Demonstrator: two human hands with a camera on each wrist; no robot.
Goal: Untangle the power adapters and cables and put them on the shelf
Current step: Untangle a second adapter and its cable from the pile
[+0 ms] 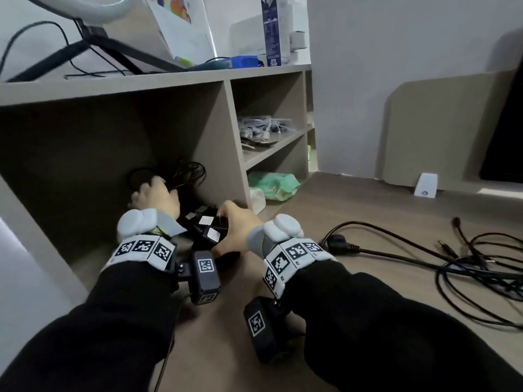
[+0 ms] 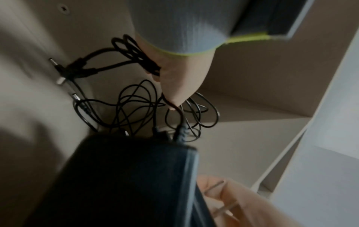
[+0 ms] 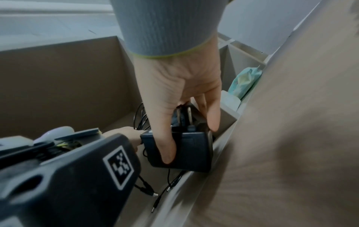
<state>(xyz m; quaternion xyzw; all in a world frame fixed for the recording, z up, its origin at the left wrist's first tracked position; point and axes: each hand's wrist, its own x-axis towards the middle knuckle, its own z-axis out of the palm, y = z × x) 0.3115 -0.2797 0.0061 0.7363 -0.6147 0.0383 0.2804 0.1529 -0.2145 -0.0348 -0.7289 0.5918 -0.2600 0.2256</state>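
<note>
Several black power adapters (image 1: 208,232) with white labels lie at the front of the shelf's (image 1: 113,89) large left compartment. My right hand (image 1: 236,224) grips one black adapter (image 3: 184,150), thumb on its side, fingers past its metal prongs. My left hand (image 1: 154,193) reaches deeper into the compartment. In the left wrist view, the left hand (image 2: 180,79) holds a coiled bundle of black cable (image 2: 136,53). Loose thin cable loops (image 2: 136,107) trail from it to an adapter (image 2: 136,176) by the compartment wall. Barrel plugs lie on the compartment floor.
A tangle of black cables (image 1: 475,267) and a mains plug (image 1: 339,241) lies on the floor at right. The right-hand compartments hold white cables (image 1: 263,127) and a green bag (image 1: 273,183). A small white box (image 1: 426,185) stands by the far wall.
</note>
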